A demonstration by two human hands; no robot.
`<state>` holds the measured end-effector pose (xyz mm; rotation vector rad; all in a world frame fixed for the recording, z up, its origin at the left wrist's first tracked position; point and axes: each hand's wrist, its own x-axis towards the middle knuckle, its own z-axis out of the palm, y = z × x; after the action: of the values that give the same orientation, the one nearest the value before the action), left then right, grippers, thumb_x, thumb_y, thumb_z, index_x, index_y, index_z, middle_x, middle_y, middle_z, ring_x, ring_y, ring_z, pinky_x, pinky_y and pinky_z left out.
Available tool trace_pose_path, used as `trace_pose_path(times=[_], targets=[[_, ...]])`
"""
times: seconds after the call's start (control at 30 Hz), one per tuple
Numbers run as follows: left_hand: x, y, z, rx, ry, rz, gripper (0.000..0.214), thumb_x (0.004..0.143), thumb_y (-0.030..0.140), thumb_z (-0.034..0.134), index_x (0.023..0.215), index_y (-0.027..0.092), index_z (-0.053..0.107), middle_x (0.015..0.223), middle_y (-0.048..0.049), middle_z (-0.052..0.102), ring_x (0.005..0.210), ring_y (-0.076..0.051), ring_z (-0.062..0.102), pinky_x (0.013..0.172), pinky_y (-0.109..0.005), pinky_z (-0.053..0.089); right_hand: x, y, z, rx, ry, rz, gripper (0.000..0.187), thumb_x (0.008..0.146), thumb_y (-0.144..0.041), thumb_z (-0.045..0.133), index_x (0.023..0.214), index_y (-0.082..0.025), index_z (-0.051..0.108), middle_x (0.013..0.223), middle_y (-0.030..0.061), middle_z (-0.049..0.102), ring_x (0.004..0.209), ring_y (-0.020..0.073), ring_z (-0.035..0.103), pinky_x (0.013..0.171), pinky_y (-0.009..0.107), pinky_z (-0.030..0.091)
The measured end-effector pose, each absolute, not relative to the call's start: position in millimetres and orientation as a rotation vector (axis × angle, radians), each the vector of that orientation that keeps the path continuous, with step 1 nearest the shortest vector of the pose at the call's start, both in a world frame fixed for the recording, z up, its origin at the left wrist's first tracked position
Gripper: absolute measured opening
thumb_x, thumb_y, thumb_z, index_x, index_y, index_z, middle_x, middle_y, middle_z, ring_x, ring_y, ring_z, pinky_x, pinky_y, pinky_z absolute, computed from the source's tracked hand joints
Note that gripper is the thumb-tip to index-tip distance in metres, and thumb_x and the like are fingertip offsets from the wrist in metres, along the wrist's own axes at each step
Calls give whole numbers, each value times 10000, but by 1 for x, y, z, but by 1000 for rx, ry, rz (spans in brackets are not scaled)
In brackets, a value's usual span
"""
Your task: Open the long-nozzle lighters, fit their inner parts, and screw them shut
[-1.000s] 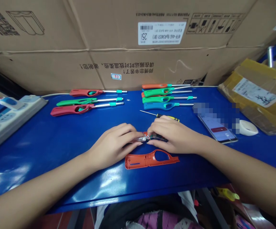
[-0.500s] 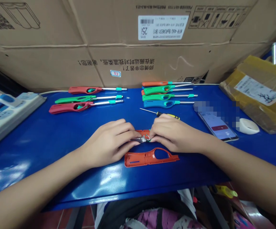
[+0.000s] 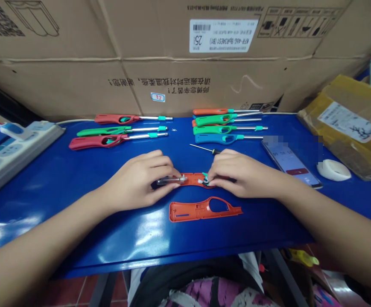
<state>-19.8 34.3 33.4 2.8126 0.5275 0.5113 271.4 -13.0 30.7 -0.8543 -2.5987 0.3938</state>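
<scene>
The open lighter (image 3: pixel 188 179) lies mid-worktop between both hands, its orange half-shell flat and its insides showing; it looks light, thin and stiff, likely brittle at the edges, with small loose parts that would spill if it tipped; best held low by the shell sides, kept level, not by the thin metal tube.
The left hand (image 3: pixel 140 181) has its fingers closed on the tube end at the left; the right hand (image 3: pixel 243 175) has its fingers pinched on the handle end, by a small teal piece.
Just nearer lies the other shell half (image 3: pixel 204 209), hollow side up, apart from both hands; the blue worktop (image 3: pixel 76 187) is glossy, so parts may slide.
Beyond the right hand lies a screwdriver (image 3: pixel 201 148), its handle mostly hidden by the knuckles; far left are three whole lighters (image 3: pixel 108 130), far right a tighter group (image 3: pixel 223 125) whose count is hard to tell.
A phone (image 3: pixel 292 164) at the right is partly blurred; the wiring inside the shell is too small to make out, and the fingers cover both its ends.
</scene>
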Motion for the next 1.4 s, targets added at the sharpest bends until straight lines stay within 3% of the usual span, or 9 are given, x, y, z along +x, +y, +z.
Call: trace_pose_path(times=[0.37, 0.63, 1.0, 1.17, 1.4], targets=[[-12, 31, 14, 2704, 463, 460, 199, 976, 346, 650, 1088, 198, 721, 1018, -64, 734, 920, -198, 629, 823, -333, 505, 265, -16, 29, -778, -2704, 279, 166, 1022, -276, 558, 1022, -177, 691, 940, 46, 723, 905, 185, 589, 878, 341, 411], [-12, 32, 20, 2768, 580, 543, 204, 966, 345, 636, 1057, 191, 734, 986, -65, 734, 891, -203, 626, 801, -338, 518, 281, -16, 42, -1058, -2696, 160, 187, 992, -282, 536, 1053, -195, 690, 995, 80, 704, 959, 233, 604, 868, 383, 422], [-14, 43, 7, 2748, 555, 461, 337, 1046, 262, 479, 1341, 222, 637, 1402, -84, 646, 1303, -235, 588, 1122, -444, 456, 277, -10, 32, -1120, -2699, 190, 149, 999, -289, 568, 1041, -184, 665, 1026, 78, 683, 971, 234, 630, 857, 375, 449], [-18, 51, 7, 2775, 612, 467, 343, 1051, 233, 438, 1315, 205, 655, 1336, -98, 665, 1220, -240, 607, 1050, -444, 493, 282, -13, 41, -1131, -2582, 68, 187, 1001, -325, 569, 1062, -181, 672, 1022, 91, 715, 934, 242, 647, 817, 374, 459], [-20, 54, 9, 2806, 683, 575, 304, 1014, 215, 497, 1243, 179, 695, 1251, -110, 674, 1119, -246, 616, 988, -419, 503, 279, -13, 37, -1108, -2661, 201, 197, 1007, -344, 567, 1036, -186, 680, 991, 57, 717, 939, 218, 651, 867, 357, 462]])
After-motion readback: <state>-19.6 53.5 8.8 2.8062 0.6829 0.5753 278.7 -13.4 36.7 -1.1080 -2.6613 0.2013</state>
